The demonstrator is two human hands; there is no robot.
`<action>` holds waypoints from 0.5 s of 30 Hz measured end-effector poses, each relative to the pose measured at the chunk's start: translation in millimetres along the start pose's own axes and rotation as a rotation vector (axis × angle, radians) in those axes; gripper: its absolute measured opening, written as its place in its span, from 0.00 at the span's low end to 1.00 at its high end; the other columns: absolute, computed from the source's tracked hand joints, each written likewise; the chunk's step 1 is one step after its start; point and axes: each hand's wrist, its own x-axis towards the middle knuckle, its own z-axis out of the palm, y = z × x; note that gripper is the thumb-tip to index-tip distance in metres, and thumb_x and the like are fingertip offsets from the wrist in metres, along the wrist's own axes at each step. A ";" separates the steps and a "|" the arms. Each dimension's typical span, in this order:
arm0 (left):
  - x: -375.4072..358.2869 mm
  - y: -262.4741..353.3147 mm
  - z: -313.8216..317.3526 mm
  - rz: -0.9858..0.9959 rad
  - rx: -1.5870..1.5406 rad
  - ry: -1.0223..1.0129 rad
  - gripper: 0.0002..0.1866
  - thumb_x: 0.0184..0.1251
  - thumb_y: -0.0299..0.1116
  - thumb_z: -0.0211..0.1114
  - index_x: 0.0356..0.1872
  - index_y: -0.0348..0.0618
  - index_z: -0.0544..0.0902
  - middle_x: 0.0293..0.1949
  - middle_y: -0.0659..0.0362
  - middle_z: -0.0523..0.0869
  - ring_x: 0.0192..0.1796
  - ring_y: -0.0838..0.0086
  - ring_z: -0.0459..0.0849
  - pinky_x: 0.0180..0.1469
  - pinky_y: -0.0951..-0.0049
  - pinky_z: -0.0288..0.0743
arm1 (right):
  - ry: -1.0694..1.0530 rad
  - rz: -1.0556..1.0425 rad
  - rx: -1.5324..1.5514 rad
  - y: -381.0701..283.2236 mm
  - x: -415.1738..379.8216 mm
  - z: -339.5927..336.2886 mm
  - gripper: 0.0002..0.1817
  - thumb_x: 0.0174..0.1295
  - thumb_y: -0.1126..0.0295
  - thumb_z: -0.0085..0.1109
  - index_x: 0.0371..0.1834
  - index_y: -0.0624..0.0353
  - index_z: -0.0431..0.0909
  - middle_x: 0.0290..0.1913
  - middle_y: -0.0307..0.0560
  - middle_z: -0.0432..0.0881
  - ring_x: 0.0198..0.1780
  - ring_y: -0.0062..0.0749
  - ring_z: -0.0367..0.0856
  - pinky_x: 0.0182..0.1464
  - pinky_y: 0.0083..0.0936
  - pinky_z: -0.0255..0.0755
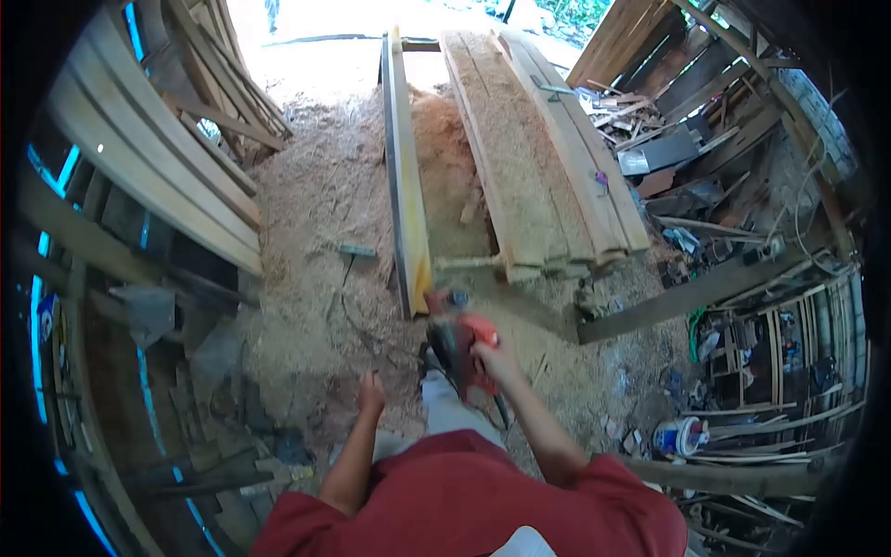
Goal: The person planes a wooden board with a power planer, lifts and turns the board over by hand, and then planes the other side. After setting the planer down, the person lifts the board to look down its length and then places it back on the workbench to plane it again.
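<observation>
My right hand point(489, 362) is wrapped round the handle of a red and dark handheld power tool point(455, 345), with a cord trailing from its rear. The tool is held in front of my legs, close to the near end of a long narrow beam point(408, 204) with a yellowish top face and a dark side. My left hand point(371, 395) hangs to the left of the tool, its fingers curled in and nothing visible in them.
Wide planks point(520, 139) covered in shavings lie right of the beam. A green-grey object point(357, 250) with a cord sits on the shavings-strewn floor at left. Boards point(158, 139) lean on the left. A post point(687, 297), scrap wood point(631, 116) and a white bucket point(680, 436) are at right.
</observation>
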 end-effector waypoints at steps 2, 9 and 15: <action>-1.3 -31.6 -12.9 0.097 0.265 -0.132 0.25 0.78 0.46 0.54 0.67 0.41 0.79 0.68 0.36 0.79 0.71 0.45 0.77 0.74 0.47 0.64 | -0.015 -0.102 0.129 -41.2 -37.6 29.3 0.09 0.59 0.78 0.60 0.42 0.61 0.81 0.21 0.39 0.78 0.17 0.24 0.74 0.22 0.25 0.66; -92.6 53.3 -66.9 0.767 0.294 -0.396 0.61 0.49 0.49 0.84 0.82 0.39 0.60 0.81 0.38 0.61 0.83 0.43 0.57 0.82 0.50 0.55 | -0.166 -0.566 0.580 -190.6 -189.3 53.4 0.13 0.64 0.73 0.60 0.50 0.68 0.77 0.24 0.38 0.74 0.19 0.21 0.71 0.24 0.22 0.69; -106.1 72.4 -26.3 1.056 0.008 -0.343 0.50 0.51 0.46 0.83 0.76 0.43 0.69 0.75 0.43 0.72 0.77 0.46 0.69 0.78 0.54 0.63 | -0.148 -0.666 0.645 -222.5 -258.6 68.1 0.12 0.70 0.71 0.55 0.51 0.69 0.76 0.22 0.39 0.71 0.19 0.21 0.67 0.23 0.23 0.67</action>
